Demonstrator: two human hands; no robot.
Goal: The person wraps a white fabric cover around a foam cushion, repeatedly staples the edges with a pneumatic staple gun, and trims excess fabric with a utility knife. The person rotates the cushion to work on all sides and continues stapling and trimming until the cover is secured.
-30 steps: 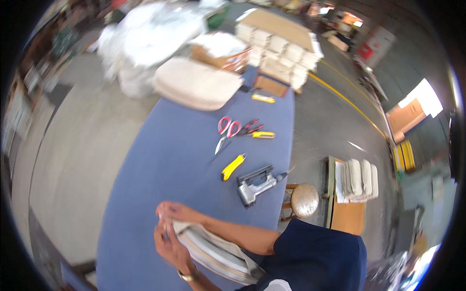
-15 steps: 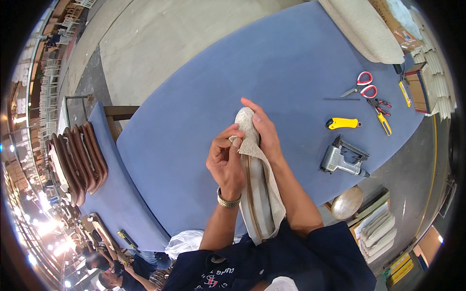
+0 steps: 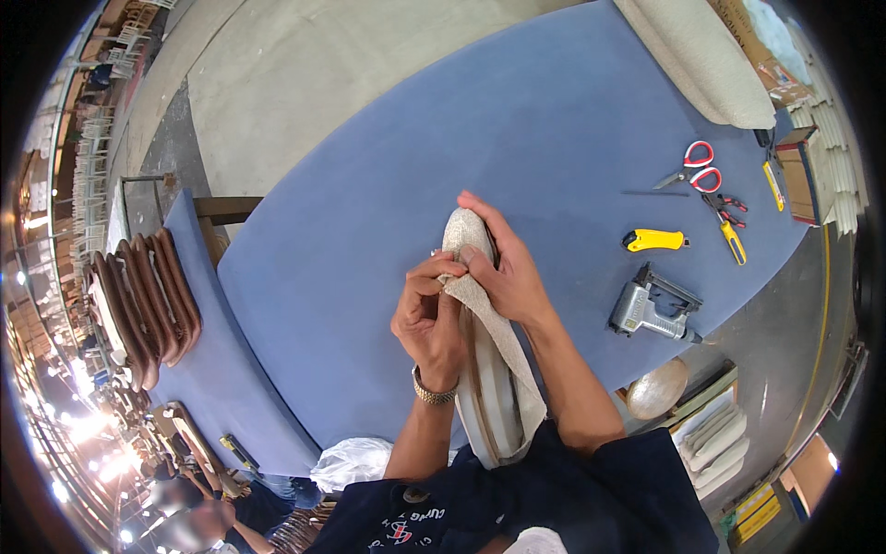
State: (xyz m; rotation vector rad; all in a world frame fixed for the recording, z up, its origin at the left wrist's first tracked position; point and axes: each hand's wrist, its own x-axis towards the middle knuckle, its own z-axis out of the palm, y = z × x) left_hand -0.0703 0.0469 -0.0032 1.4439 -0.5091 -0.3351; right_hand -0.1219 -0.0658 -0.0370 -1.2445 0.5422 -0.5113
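Note:
A padded panel (image 3: 496,402), perhaps a chair cushion, stands on its edge against my body, with pale foam and a brown board edge showing. Beige woven upholstery fabric (image 3: 459,231) covers its far end and hangs loose along its right side. My left hand (image 3: 434,319), with a watch on the wrist, pinches the fabric's edge on the near side of the covered end. Wrapped round the right of that end, my right hand (image 3: 510,272) has its thumb pressed on the fabric beside the left fingers.
On the blue-covered table (image 3: 369,185) at right lie a staple gun (image 3: 651,305), a yellow utility knife (image 3: 655,240), red-handled scissors (image 3: 697,168) and pliers (image 3: 724,212). A fabric roll (image 3: 697,60) lies far right. Brown padded pieces (image 3: 148,300) stand at left; people work lower left.
My right thumb has come over the top onto the fabric, next to my left fingers. The fabric now lies smoother over the far end. My left hand keeps its pinch.

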